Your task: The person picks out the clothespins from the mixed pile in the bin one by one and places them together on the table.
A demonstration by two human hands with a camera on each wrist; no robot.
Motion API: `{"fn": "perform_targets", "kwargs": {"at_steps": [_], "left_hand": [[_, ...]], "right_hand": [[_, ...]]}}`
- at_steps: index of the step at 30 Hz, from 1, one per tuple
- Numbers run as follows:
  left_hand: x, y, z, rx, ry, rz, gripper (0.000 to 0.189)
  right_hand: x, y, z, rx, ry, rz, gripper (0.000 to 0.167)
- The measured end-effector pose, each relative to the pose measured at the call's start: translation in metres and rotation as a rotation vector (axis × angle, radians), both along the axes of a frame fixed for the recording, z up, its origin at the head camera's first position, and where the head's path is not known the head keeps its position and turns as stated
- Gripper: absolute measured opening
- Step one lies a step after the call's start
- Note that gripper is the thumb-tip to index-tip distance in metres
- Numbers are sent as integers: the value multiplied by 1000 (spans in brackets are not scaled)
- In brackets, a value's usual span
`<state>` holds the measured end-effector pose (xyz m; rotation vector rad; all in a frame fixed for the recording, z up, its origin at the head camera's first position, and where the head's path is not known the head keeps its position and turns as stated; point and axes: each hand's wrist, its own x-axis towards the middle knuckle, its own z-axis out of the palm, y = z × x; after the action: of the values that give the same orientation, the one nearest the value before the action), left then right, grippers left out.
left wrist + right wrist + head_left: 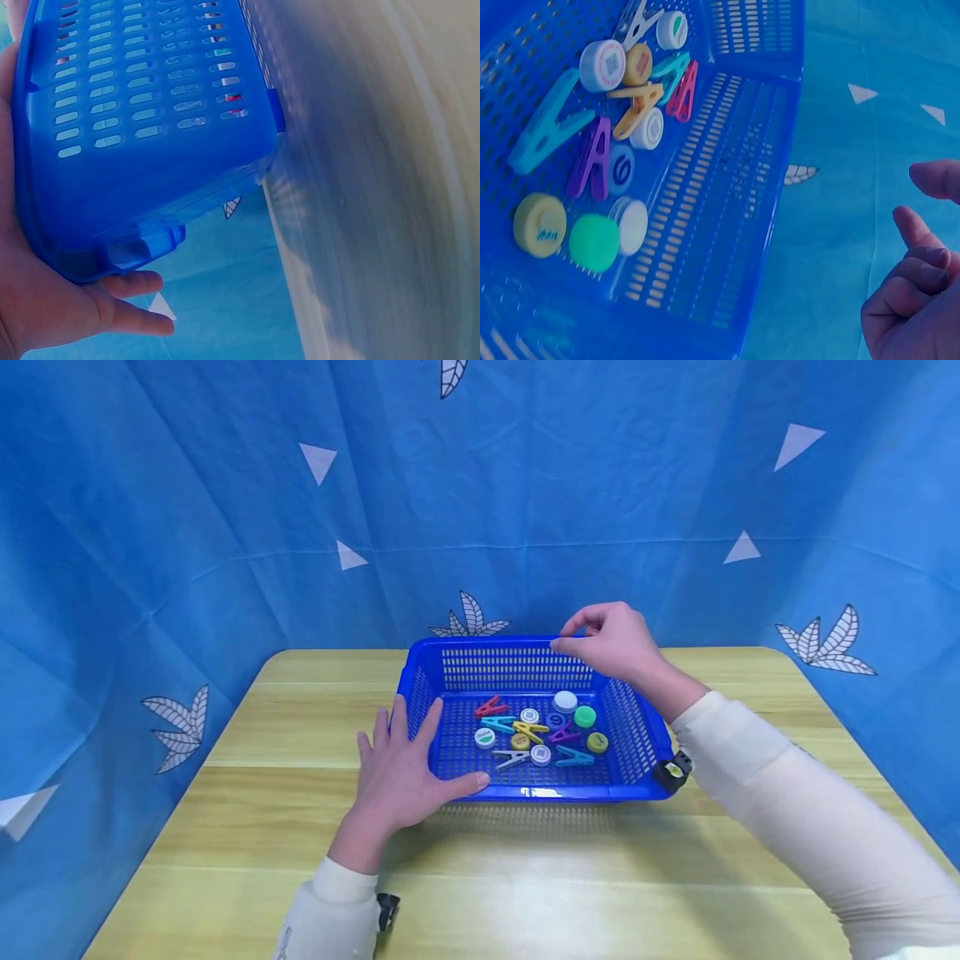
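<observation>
A blue plastic basket (577,792) with slotted walls stands on the table. Across its front left corner lies my left hand (401,783), fingers spread over the left rim and thumb along the front rim. My right hand (613,643) hovers by the back rim towards the right; its thumb and index finger are apart with nothing between them, the other fingers curled. On the basket floor lie several bottle caps, among them a bright green cap (594,243) and a yellow cap (540,225). Several clothespins are mixed in, including a red clothespin (491,707) and a purple clothespin (590,158).
Beneath the basket is a light wooden table (525,893). A blue patterned curtain (525,510) hangs behind it and along both sides. A black wrist device (673,772) on the right sleeve overlaps the basket's front right corner in the head view.
</observation>
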<state>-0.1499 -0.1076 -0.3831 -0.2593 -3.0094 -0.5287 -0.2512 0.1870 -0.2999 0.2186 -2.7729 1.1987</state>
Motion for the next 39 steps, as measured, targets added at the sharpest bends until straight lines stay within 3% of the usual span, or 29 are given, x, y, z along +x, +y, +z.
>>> {"fn": "perform_targets", "kwargs": {"at_steps": [19, 39], "left_hand": [[0, 0, 0, -1, -5, 10, 124], [1, 1, 3, -3, -4, 12, 123]], "right_hand": [[-5, -26, -13, 24, 0, 198, 20], [-19, -41, -21, 13, -18, 354, 14]]}}
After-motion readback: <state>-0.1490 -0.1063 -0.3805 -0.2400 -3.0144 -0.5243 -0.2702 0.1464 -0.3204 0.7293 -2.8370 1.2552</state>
